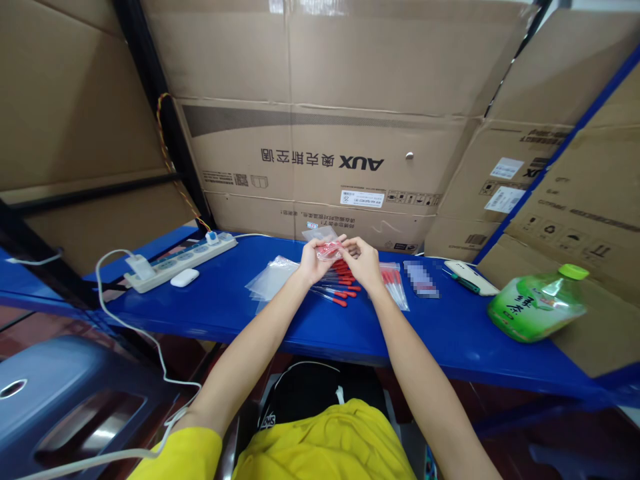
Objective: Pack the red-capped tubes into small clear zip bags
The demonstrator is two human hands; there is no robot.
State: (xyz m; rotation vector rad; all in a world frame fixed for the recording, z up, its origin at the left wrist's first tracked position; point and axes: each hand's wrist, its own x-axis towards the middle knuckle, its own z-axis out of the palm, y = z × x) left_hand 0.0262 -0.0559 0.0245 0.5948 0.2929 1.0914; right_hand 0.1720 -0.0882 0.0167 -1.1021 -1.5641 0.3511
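Both hands are raised over the blue shelf, holding a clear plastic bag (pixel 327 249) with something red showing through it. My left hand (pixel 313 265) is closed on the bag's left side. My right hand (pixel 364 261) pinches the right side, its fingertips pressed together. Below the hands lies a loose pile of thin clear sticks with red ends (pixel 340 293), partly covered by the hands. Flat clear plastic bags (pixel 274 280) are fanned out left of the pile. A bag of red-ended sticks (pixel 395 285) lies by my right forearm.
On the left of the blue shelf (pixel 320 327) are a power strip (pixel 183 260) with a white cable and a white case (pixel 185 277). To the right are a blurred card (pixel 421 279), a white-and-green tool (pixel 470 277) and a green bottle (pixel 535 307). Cardboard (pixel 320 147) stands behind.
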